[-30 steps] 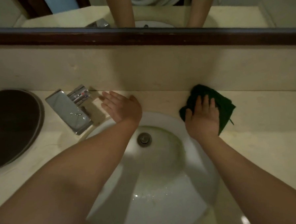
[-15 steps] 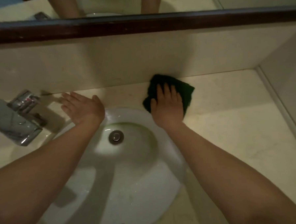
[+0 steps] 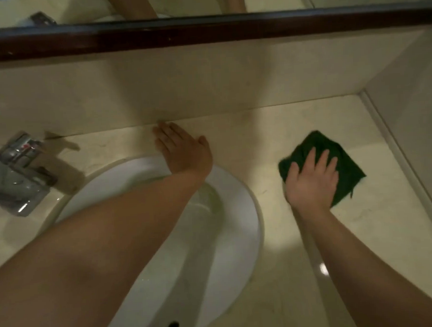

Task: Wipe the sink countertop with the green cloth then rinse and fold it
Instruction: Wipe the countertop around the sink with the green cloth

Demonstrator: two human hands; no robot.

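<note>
Right hand (image 3: 311, 181): palm down, fingers straight and spread, pressing flat on the green cloth (image 3: 346, 167); nothing is gripped. Left hand (image 3: 181, 150): flat, fingers extended, resting on the countertop (image 3: 369, 235) at the back rim of the sink (image 3: 251, 211), fingertips near the backsplash (image 3: 206, 89).

The cloth is dark green, crumpled into a rough square with a loose corner. It lies on the countertop to the right of the sink, clear of the rim. The chrome faucet (image 3: 17, 173) stands far left.
</note>
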